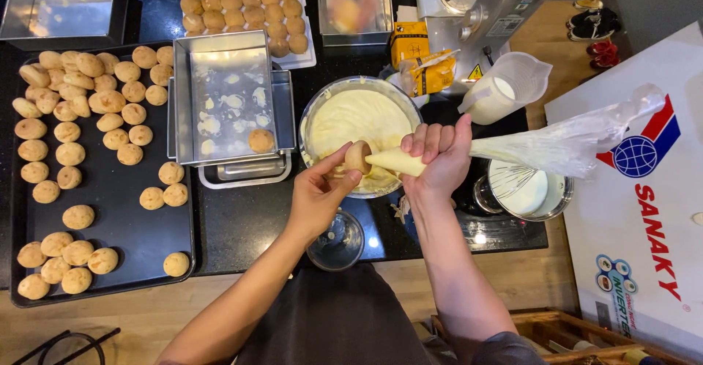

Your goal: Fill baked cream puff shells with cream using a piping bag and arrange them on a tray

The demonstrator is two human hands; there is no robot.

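Note:
My left hand [316, 191] pinches a small round golden puff [356, 155] over the metal bowl of pale cream [351, 116]. In my right hand [437, 154] is a clear piping bag [542, 145] filled with cream; its tip touches the puff. The bag's loose end trails to the right. Several unfilled puffs lie on a black tray [117, 211] at the left. One puff [260, 140] sits in a square metal pan [223, 94].
Another person's hand [350, 2] holds a puff over a metal pan at the top. A white tray of puffs [245, 10], a measuring jug [505, 87], a whisk in a bowl [523, 189], a small glass bowl [337, 242] and a white chest freezer [644, 211] surround me.

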